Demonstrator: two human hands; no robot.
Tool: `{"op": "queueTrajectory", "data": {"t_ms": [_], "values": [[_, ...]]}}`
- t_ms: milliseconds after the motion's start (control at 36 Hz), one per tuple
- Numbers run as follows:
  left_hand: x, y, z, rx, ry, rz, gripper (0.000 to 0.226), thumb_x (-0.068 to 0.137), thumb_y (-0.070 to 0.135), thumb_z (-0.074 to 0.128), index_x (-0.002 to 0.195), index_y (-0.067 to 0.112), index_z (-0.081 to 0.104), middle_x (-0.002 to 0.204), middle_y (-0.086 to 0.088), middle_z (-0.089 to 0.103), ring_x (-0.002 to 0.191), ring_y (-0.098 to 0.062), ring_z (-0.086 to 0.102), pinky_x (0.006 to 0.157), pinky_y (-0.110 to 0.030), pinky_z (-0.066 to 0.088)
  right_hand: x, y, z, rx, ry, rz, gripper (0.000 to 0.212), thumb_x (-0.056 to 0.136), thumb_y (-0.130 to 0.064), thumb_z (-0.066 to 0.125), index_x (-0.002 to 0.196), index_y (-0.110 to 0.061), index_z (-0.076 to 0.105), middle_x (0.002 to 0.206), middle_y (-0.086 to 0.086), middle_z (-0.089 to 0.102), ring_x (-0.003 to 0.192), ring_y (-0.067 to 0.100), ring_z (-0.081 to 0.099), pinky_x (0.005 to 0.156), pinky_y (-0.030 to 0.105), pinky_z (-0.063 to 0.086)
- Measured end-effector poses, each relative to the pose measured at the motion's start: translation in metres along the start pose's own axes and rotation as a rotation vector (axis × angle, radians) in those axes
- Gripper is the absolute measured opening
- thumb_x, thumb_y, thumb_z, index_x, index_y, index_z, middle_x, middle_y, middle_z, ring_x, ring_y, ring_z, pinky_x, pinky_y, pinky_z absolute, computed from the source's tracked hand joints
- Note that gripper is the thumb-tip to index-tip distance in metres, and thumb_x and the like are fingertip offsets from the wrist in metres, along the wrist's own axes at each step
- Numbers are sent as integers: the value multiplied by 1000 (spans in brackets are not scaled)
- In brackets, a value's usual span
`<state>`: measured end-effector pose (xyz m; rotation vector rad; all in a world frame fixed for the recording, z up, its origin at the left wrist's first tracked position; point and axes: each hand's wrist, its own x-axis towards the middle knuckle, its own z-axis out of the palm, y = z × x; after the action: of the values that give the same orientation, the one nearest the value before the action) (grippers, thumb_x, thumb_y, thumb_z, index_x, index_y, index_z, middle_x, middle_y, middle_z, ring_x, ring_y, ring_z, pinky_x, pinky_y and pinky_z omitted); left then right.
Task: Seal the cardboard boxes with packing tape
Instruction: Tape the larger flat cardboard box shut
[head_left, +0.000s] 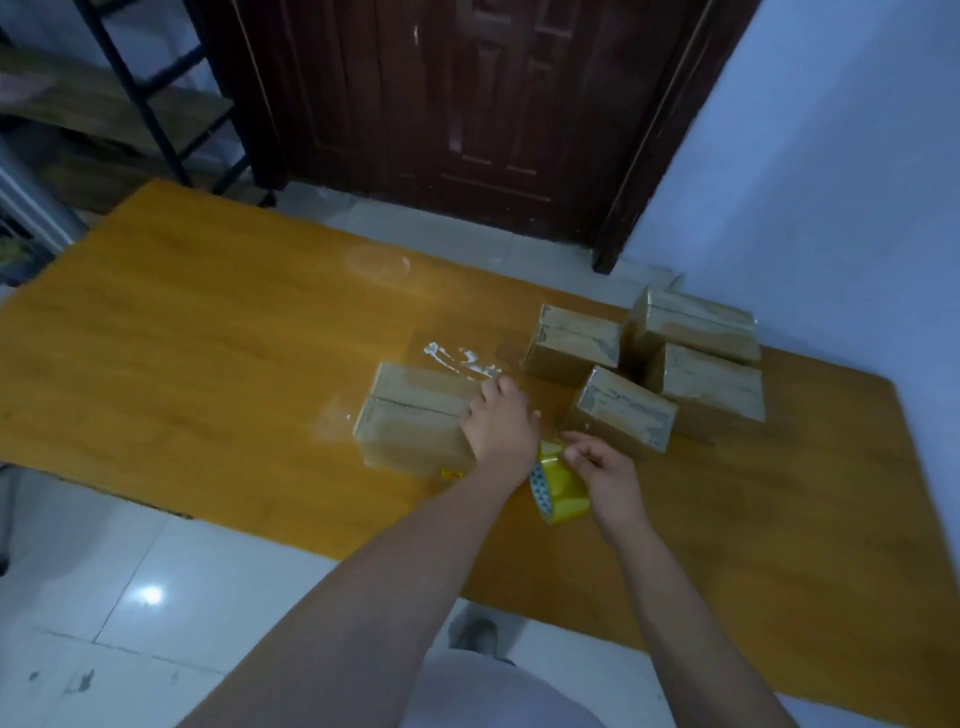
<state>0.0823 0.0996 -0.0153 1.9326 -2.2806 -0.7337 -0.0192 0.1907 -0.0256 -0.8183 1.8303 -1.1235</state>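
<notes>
A cardboard box (410, 415) lies on the orange wooden table (208, 338), its top flaps closed with a dark seam running along the middle. My left hand (501, 423) rests on the box's right end, fingers curled over the edge. My right hand (605, 470) grips a roll of yellowish clear packing tape (558, 486) just right of the box, low over the table. A shiny strip of tape (462, 361) glints behind the box's far right corner. Several taped boxes (621, 408) stand grouped to the right.
The table's near edge runs diagonally over white floor tiles (156, 571). A dark wooden door (467, 104) stands behind the table, a blue-white wall (831, 182) on the right, and a black metal shelf (130, 104) at the far left. My foot (475, 634) shows below.
</notes>
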Motion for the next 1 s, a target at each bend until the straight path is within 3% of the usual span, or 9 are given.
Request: {"op": "queueTrajectory", "data": {"t_ms": [83,167,306,417,556,694,750,806,1000], "values": [[7,3,-15,-134,-3,26,50,99,49,36,130,10,40,127,-13,51,114,-34,53,83,-41,45,5,-18,-8,-16,24,-44,8,86,-4,63,82,-6,69,111,5,66,105,18,58,90,32,44],[10,1,-39,-258,67,319,52,98,54,29,118,14,54,111,-8,61,104,-28,54,79,-38,42,6,-41,-11,-16,47,-17,15,88,-6,61,75,-9,67,104,1,66,100,20,59,88,37,44],[18,7,-68,-465,-265,706,61,78,69,43,80,12,65,79,-7,64,76,-20,55,66,-34,40,5,-77,-11,-55,124,-87,17,89,-4,58,80,-15,68,89,8,68,89,22,60,81,34,45],[31,10,-82,-435,-227,770,26,88,32,66,78,8,66,73,-3,63,71,-21,57,63,-35,42,9,-95,-5,-140,191,-110,12,90,-13,59,87,-10,71,88,5,68,88,20,60,78,31,45],[50,14,-95,-442,-195,721,16,90,20,63,79,8,67,77,-4,68,74,-22,59,68,-35,44,5,-113,10,-112,342,-164,16,91,-21,60,88,-11,73,81,2,68,77,14,61,74,37,44],[68,22,-106,-512,-271,579,33,89,17,63,57,20,53,59,5,57,64,-20,53,63,-33,43,-11,-130,20,48,364,-80,45,96,-35,49,139,-24,44,80,-5,53,77,6,52,71,24,38],[73,24,-110,-643,-361,467,32,88,13,62,58,17,53,58,-2,55,57,-24,53,53,-31,47,-23,-137,20,55,368,-67,31,97,-37,46,123,-22,55,92,-9,57,95,10,59,79,23,45],[77,28,-114,-764,-452,355,30,89,6,60,60,11,51,56,-9,50,44,-22,50,38,-19,39,-36,-145,21,103,331,-84,16,98,-34,45,102,-26,58,92,-9,60,88,5,60,74,18,47],[79,38,-128,-758,-608,327,34,91,-12,39,64,6,48,47,-4,51,22,-9,43,27,-10,23,-54,-145,34,215,403,-200,26,85,-29,55,100,-10,63,92,10,63,84,16,62,73,31,49]]}}
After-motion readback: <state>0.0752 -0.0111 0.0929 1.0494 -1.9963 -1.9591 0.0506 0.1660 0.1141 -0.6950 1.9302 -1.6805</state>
